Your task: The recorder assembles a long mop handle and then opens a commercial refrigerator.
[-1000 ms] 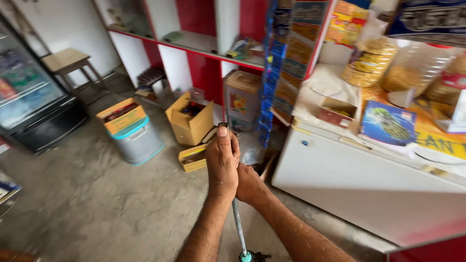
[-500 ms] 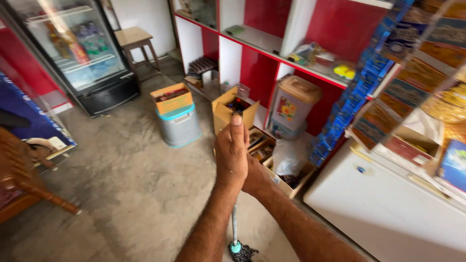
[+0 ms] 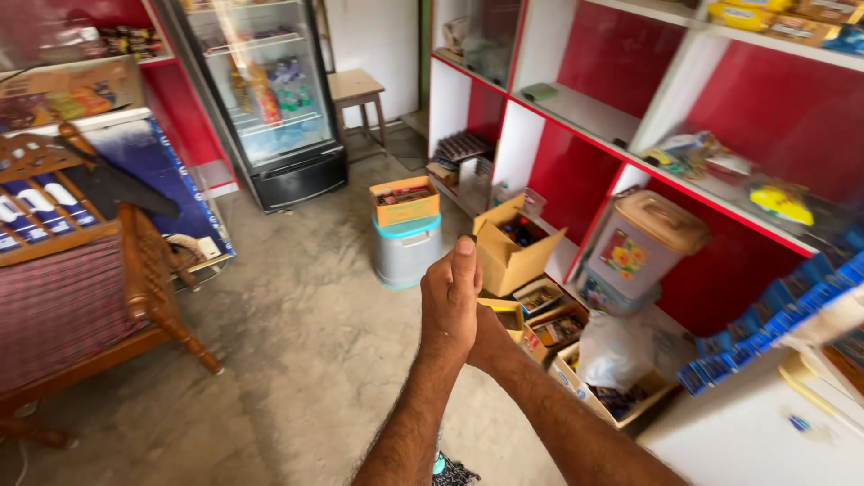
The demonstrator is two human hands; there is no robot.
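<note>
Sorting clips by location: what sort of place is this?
Probably a small grocery shop: a glass-door drinks fridge, red-and-white shelves holding packaged goods, and open cardboard boxes of stock on the concrete floor.

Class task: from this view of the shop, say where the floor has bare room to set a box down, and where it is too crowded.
Bare concrete floor lies between the wooden bench and the grey bin, stretching back towards the glass-door fridge. It is crowded along the red and white shelves: open cardboard boxes, trays and a plastic bag fill that side.

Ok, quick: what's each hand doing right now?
Left hand: closed around the top of a thin upright handle, mostly hidden.
Right hand: tucked behind the left; its grip cannot be told.
</note>
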